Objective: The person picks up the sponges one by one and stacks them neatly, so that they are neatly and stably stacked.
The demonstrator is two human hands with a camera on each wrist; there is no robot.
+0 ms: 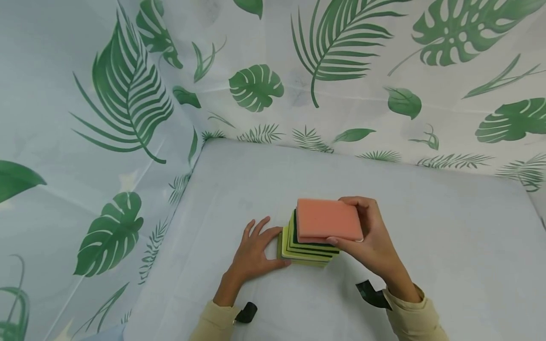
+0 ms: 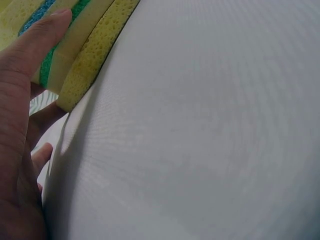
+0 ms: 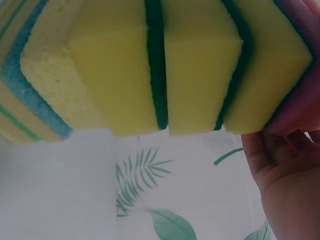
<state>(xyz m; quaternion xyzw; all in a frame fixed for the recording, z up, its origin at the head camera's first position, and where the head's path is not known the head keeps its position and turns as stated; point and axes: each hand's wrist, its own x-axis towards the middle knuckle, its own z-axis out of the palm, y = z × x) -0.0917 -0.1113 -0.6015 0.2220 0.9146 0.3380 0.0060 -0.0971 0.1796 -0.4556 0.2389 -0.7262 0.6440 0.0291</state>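
Note:
A stack of sponges (image 1: 304, 255) stands on the white surface, mostly yellow with dark green, blue and lighter green scouring layers. On its top lies a salmon-pink sponge (image 1: 328, 220), set over to the right of the layers below. My right hand (image 1: 371, 241) pinches the pink sponge by its right end, thumb at the near edge and fingers at the far edge. Low on the stack's left side, my left hand (image 1: 256, 253) holds the lower sponges between thumb and index finger, its other fingers spread. Yellow sponges (image 3: 195, 70) fill the top of the right wrist view.
The white covered surface (image 1: 230, 189) runs back to a leaf-printed cloth wall (image 1: 341, 109). Another printed wall (image 1: 106, 189) borders it on the left. A black strap piece (image 1: 373, 294) hangs at the right wrist, another (image 1: 246, 312) at the left.

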